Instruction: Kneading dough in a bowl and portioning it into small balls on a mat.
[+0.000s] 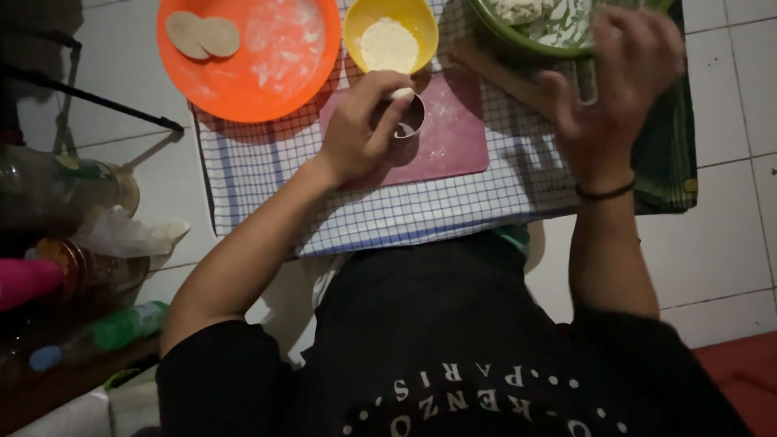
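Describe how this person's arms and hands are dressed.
Both forearms are bare. Short black sleeves end above the elbows. The right hand has a thin dark band around its wrist. The left hand shows no ring, band or glove.

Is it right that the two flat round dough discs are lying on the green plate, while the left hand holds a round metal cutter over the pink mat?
Not quite. The two flat round dough discs lie on the floury orange plate, not the green one, as the head view shows. The rest holds: the left hand holds the round metal cutter over the pink mat.
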